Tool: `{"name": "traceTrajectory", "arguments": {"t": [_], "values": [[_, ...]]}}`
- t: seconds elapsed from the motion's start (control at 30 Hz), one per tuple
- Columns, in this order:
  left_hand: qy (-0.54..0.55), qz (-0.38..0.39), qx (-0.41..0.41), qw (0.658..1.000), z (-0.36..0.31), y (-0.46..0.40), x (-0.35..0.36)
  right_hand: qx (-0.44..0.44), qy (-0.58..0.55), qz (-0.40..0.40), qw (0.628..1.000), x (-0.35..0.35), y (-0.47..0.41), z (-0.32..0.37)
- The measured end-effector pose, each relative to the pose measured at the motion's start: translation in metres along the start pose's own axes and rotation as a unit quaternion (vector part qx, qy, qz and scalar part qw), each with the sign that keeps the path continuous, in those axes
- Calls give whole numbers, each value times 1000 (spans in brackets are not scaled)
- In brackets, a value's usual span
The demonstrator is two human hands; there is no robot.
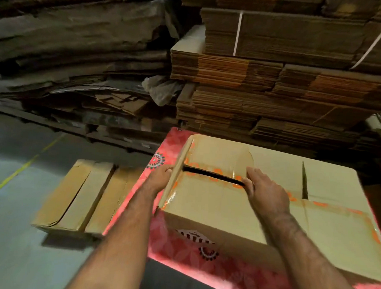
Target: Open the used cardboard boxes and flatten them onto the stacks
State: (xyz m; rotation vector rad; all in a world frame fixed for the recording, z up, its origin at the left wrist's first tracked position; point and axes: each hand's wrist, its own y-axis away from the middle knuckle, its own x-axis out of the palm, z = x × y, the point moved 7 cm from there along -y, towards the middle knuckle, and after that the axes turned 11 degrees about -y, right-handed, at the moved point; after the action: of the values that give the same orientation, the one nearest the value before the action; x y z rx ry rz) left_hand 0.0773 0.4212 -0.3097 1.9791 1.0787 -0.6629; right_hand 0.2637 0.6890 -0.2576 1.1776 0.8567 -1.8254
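Note:
A brown cardboard box [209, 202] with orange-printed tape stands in front of me on a pink patterned sheet [176, 248]. Its top flaps are parted by a dark slit across the middle. My left hand [159, 178] holds the box's left edge, where a narrow side flap stands up. My right hand [262, 186] lies on top at the right end of the slit, its fingertips curled into the gap at the flap edge. To the right, a flattened brown box [335, 194] lies on the same pink sheet.
A flattened box [78, 194] lies on the grey floor at the left, next to a yellow floor line [16, 171]. Tall strapped stacks of flat cardboard [275, 82] rise behind. A darker, ragged pile of old cardboard [75, 63] fills the back left.

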Motion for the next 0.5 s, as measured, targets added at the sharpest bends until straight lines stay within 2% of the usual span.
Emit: {"name": "traceTrajectory", "arguments": {"t": [0.03, 0.1, 0.13, 0.23, 0.3, 0.4, 0.5], "values": [[63, 31, 1, 998, 5, 0, 13, 1, 6, 10, 1000, -1, 0, 2], [106, 26, 6, 994, 7, 2, 13, 6, 22, 25, 999, -1, 1, 6], [99, 16, 11, 995, 4, 5, 7, 13, 28, 34, 999, -4, 2, 9], [-9, -39, 47, 998, -7, 9, -28, 39, 23, 50, 998, -16, 3, 21], [-21, -54, 88, 994, -17, 13, -51, 58, -9, 33, 998, -36, 6, 32], [-11, -40, 183, 982, -38, 25, -70, 73, -4, 18, 997, -74, 13, 49], [-37, -16, 236, 971, -50, 42, -73, 80, -9, -2, 997, -117, 24, 65]]}}
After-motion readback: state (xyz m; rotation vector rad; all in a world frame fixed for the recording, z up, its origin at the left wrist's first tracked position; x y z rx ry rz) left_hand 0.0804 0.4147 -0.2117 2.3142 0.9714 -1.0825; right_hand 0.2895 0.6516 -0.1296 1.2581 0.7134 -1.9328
